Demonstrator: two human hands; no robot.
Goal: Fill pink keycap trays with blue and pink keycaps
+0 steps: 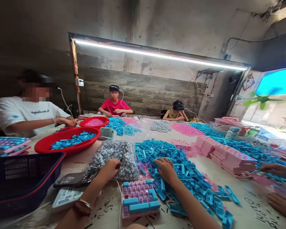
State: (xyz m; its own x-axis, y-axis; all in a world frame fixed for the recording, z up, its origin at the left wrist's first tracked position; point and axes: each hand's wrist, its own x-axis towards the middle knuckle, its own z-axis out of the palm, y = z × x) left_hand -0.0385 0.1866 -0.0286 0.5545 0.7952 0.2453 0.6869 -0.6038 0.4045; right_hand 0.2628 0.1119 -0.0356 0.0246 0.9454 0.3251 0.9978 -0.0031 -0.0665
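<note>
My left hand (pixel 112 168) is over the near edge of a clear bag of small blue, white and grey pieces (pixel 126 154), its fingers curled inward; whether they hold anything is hidden. At the left edge of a heap of blue plastic pieces (pixel 188 168), my right hand (pixel 166 169) reaches in with its fingers bent over the pieces; a grip on one cannot be made out. Between my forearms lies a pink tray (pixel 141 198) fitted with clear pink caps and several blue pieces along its sides.
A dark basket (pixel 26 181), a phone (pixel 73 179) and a white box (pixel 68 198) are at left, near a red bowl (pixel 66 141). Stacked pink trays (pixel 226 156) stand right. Three people sit around the table; another person's hands (pixel 280 190) show at right.
</note>
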